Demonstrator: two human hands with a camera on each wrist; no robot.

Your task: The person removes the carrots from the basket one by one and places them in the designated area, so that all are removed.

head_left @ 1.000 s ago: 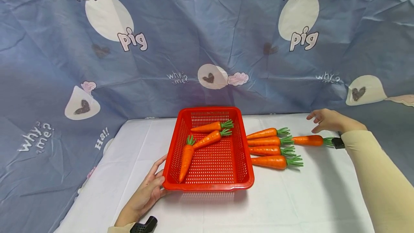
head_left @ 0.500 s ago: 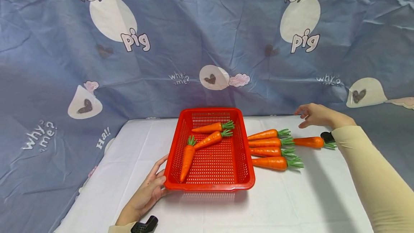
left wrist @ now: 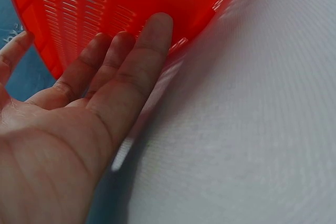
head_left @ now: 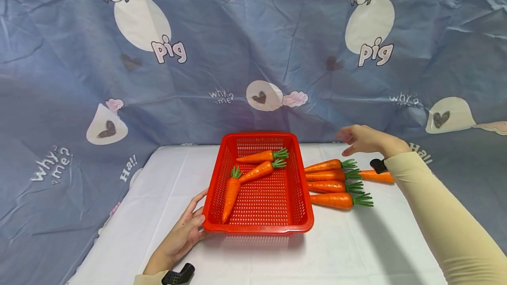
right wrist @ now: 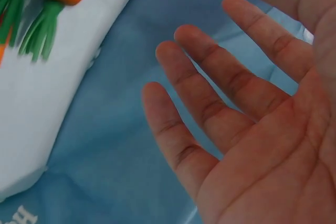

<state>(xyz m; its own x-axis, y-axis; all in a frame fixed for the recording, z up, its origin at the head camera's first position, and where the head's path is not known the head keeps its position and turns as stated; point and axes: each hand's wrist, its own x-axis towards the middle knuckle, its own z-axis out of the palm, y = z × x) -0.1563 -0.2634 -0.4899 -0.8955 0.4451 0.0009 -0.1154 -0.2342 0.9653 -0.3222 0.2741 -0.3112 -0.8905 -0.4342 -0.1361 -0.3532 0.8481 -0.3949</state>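
Note:
A red plastic basket (head_left: 273,208) stands on the white tabletop with three carrots (head_left: 231,197) inside, all with green tops. My left hand (head_left: 180,236) rests against its near left corner. In the left wrist view the fingers (left wrist: 126,82) lie fairly straight along the slotted outer wall. Several more carrots (head_left: 330,200) lie side by side at the basket's right, tips toward it. Another carrot (head_left: 378,176) lies beyond their tops, its leafy end hidden by my right sleeve. Above the table's back edge hovers my right hand (head_left: 366,140), fingers spread and holding nothing.
A blue printed cloth (head_left: 222,47) hangs behind the table and down the left side. White cloth (head_left: 317,254) covers the tabletop. Each wrist carries a black device (head_left: 179,275).
My right hand has moved left along the back of the table, from above the far carrot toward the row of carrots. The left hand and the basket stay in place.

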